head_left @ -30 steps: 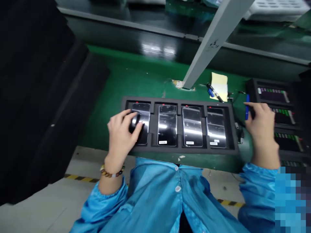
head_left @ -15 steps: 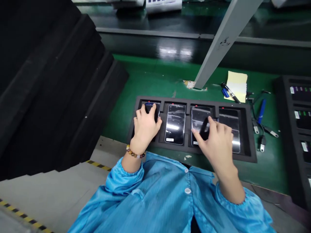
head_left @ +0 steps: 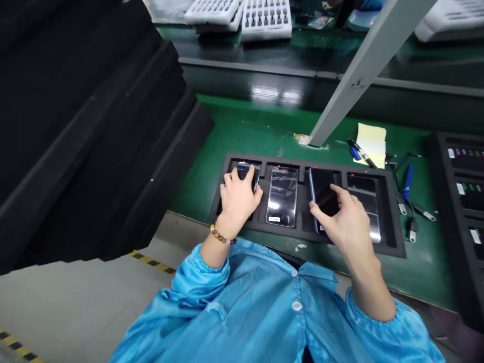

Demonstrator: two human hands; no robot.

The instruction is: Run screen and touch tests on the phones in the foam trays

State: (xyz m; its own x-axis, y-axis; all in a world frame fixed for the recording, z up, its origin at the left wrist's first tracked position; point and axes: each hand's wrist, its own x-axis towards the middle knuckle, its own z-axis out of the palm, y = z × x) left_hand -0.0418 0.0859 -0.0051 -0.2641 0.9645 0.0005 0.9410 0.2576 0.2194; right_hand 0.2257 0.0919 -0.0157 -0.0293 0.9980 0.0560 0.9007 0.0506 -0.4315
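A black foam tray (head_left: 393,217) with side-by-side slots lies in front of me, holding smartphones. My left hand (head_left: 239,199) covers the leftmost phone (head_left: 245,170), fingers at its upper part and thumb at its right edge. With thumb and fingers across its sides, my right hand (head_left: 350,219) grips the third phone (head_left: 321,187), whose blue left edge shows as it tilts up from its slot. Between the hands, another phone (head_left: 282,194) lies face up with a white label at its bottom. The rightmost phone (head_left: 369,204) is partly behind my right hand.
Tall black foam trays (head_left: 113,151) are stacked at the left. A grey post (head_left: 351,85) rises behind the tray. To the right are yellow notes (head_left: 371,141), a marker (head_left: 365,153), cables (head_left: 411,222) and another filled tray (head_left: 434,201). White racks (head_left: 266,22) stand at the back.
My right hand has raised the third phone slightly, so its blue side edge now shows. My left hand stays on the leftmost phone. The camera view has shifted, showing more of the back shelf.
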